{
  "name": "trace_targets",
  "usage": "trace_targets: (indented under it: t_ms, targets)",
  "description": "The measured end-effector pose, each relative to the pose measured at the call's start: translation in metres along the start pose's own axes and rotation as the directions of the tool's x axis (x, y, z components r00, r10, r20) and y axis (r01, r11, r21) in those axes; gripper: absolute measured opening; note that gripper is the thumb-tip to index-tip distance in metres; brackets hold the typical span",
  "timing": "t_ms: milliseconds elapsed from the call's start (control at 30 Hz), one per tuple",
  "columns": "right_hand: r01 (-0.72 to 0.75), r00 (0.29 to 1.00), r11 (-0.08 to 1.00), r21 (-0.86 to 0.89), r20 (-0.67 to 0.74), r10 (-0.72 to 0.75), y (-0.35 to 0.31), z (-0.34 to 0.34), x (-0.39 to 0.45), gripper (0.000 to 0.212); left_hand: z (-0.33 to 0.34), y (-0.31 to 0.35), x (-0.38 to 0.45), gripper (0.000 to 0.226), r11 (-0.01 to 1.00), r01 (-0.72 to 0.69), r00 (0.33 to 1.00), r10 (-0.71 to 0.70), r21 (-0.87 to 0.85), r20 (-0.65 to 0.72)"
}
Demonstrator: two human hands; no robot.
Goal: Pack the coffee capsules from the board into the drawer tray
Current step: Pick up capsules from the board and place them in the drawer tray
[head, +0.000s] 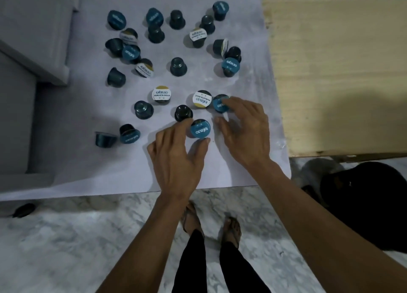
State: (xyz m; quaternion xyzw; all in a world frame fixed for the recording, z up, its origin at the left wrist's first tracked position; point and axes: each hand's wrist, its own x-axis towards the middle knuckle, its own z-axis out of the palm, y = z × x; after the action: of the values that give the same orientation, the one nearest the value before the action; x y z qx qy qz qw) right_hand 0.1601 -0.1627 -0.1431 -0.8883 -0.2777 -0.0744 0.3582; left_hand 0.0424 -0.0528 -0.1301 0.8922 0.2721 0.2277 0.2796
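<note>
Scattered across the white board (pixel 242 138), capsules surround a blue-lidded Excelso capsule (pixel 200 128) pinched by the left hand (pixel 176 158), while the spread right hand (pixel 244 127) fingers touch another blue capsule (pixel 220 104) just beyond.

bare forearms with no sleeves, black trousers (pixel 193 266) below, and open sandals (pixel 231 231) on both feet.
</note>
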Motion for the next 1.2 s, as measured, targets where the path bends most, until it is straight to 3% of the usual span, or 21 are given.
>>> trace_targets:
  t_ms: [167, 367, 567, 700, 933, 1200]
  targets:
    - [0.001, 0.999, 0.999, 0.048, -0.049, 0.001, 0.002, 0.005, 0.003, 0.027, 0.006, 0.0, 0.006, 0.028, 0.997, -0.07, 0.996, 0.071, 0.012, -0.049]
    - [0.041, 0.991, 0.995, 0.086, -0.134, -0.029, 0.004, 0.003, -0.003, 0.021, 0.009, -0.003, 0.004, 0.025, 0.997, -0.082, 0.994, 0.082, -0.007, -0.07]
    - [-0.011, 0.985, 0.986, 0.166, -0.168, 0.039, -0.009, -0.019, -0.018, 0.022, -0.009, 0.006, 0.0, 0.025, 0.966, 0.039, 0.994, -0.064, -0.254, -0.092]
    - [-0.042, 0.98, 0.974, 0.223, -0.181, 0.084, -0.042, -0.053, -0.023, 0.025, -0.054, 0.025, -0.007, 0.024, 0.956, 0.06, 0.989, -0.097, -0.287, -0.115]
    - [0.031, 0.992, 0.946, 0.322, -0.129, 0.012, -0.132, -0.118, -0.013, 0.026, -0.166, 0.059, -0.018, 0.025, 0.963, 0.052, 0.976, -0.105, -0.263, -0.191]
    - [0.132, 0.991, 0.915, 0.381, -0.038, -0.128, -0.233, -0.122, -0.012, 0.027, -0.301, 0.024, -0.028, 0.029, 0.978, 0.099, 0.956, -0.145, -0.185, -0.255]
